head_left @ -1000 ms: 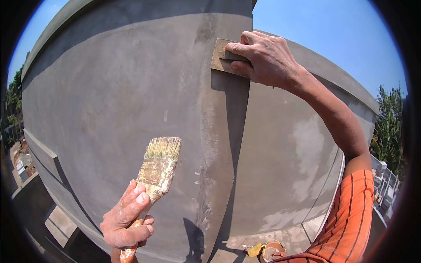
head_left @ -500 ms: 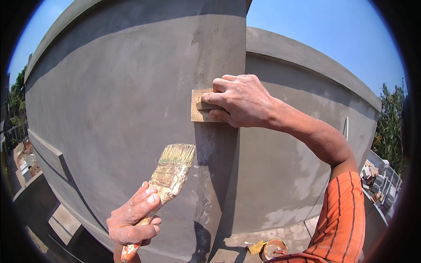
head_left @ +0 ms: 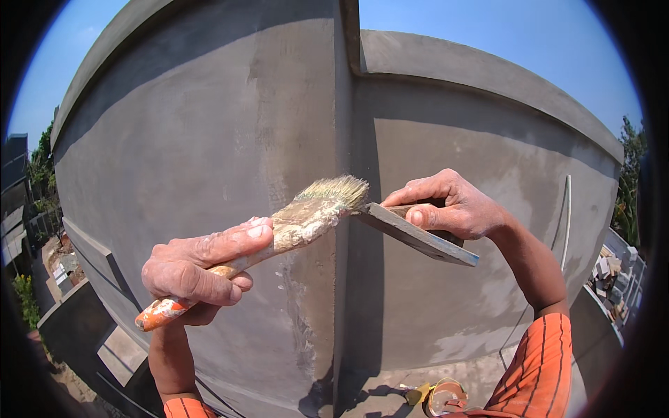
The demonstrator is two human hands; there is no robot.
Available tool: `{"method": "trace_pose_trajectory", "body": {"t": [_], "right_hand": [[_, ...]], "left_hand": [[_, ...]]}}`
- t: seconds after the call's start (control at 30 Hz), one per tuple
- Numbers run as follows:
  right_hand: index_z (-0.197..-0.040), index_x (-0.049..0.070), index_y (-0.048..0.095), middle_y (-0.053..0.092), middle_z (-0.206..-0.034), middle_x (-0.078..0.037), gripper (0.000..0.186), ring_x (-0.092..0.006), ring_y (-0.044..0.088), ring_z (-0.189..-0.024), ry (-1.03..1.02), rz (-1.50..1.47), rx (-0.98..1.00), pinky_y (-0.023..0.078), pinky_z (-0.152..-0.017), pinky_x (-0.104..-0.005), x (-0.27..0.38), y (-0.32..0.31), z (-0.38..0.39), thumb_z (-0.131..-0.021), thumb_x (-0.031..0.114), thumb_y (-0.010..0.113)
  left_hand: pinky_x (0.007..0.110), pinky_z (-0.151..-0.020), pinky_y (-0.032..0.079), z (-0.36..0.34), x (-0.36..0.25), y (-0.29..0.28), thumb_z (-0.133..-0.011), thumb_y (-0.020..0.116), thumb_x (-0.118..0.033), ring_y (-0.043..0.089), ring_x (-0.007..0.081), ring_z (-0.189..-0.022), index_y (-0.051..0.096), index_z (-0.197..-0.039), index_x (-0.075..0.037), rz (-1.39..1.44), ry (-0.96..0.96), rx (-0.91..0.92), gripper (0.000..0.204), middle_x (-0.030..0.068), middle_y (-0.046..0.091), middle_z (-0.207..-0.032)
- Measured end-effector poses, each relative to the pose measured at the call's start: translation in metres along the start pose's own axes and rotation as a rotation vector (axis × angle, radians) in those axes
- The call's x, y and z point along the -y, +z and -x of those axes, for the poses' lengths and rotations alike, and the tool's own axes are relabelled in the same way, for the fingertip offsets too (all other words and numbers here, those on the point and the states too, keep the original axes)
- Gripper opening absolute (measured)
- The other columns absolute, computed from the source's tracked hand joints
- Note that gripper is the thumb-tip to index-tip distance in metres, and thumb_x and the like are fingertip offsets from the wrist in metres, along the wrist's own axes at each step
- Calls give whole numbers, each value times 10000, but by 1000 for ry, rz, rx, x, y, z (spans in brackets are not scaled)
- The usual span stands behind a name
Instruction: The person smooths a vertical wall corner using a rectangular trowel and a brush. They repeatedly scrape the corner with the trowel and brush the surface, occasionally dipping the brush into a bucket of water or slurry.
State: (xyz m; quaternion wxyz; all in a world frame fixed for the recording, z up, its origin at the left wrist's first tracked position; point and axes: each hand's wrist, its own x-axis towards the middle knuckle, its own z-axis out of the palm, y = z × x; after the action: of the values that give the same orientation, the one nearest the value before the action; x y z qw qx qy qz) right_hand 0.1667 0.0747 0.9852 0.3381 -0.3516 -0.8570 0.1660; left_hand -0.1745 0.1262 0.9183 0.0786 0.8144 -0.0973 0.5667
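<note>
In the head view, a flat paintbrush with pale bristles, a crusted ferrule and an orange-tipped wooden handle (head_left: 306,221) lies left of centre, slanting up to the right; it looks light, stiff in the handle and soft in the bristles, best taken by the handle; a thin, flat, rectangular grey-brown hand float (head_left: 423,238) sits right of centre, tilted down to the right; it seems light and rigid, best held by its raised grip; the left hand (head_left: 202,268) is curled round the brush handle, forearm rising from the lower left; the right hand (head_left: 453,209) grips the float's handle, elbow bent at lower right; whether bristles and float touch, I cannot tell.
</note>
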Motion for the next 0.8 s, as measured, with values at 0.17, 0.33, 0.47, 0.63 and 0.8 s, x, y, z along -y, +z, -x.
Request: {"method": "trace_pose_trajectory", "body": {"t": [0.17,0.33,0.47,0.63,0.8], "right_hand": [[-1140,13,683,697,-939,-67,365,-120,615,-839,62,101,-156,495,-746,-270,-10,-35,43,-897,284,659],[-1128,7,682,677,-934,-60,368,-119,597,-837,111,149,-230,479,-745,-266,-13,-46,61,-881,280,675],[-1127,30,690,649,-876,-53,358,-118,582,-788,103,240,-207,472,-702,-267,-24,-50,69,-878,286,683],[-1127,43,695,626,-830,-39,352,-110,559,-740,121,233,-176,451,-652,-273,-38,-50,67,-877,291,688],[-1137,51,691,622,-818,-40,354,-110,559,-741,69,296,-150,450,-646,-271,-39,-57,61,-880,293,683]], "left_hand": [[354,-963,484,-129,45,-48,-908,636,-45,556,292,-1228,581,-828,-165,-385,394,-105,154,210,592,-1283],[325,-980,452,-229,74,-57,-921,549,3,596,243,-1122,634,-844,7,-662,241,-369,114,137,660,-1177],[325,-921,489,-245,103,-48,-880,628,-12,606,205,-1044,656,-847,-47,-271,480,65,56,67,690,-996],[458,-1036,462,-132,89,-7,-764,679,92,588,254,-1197,625,-718,-100,-755,350,-49,205,61,721,-1021],[456,-1037,454,-74,42,-17,-801,689,36,609,285,-1166,612,-682,-111,-604,248,-17,204,102,689,-1143]]}}
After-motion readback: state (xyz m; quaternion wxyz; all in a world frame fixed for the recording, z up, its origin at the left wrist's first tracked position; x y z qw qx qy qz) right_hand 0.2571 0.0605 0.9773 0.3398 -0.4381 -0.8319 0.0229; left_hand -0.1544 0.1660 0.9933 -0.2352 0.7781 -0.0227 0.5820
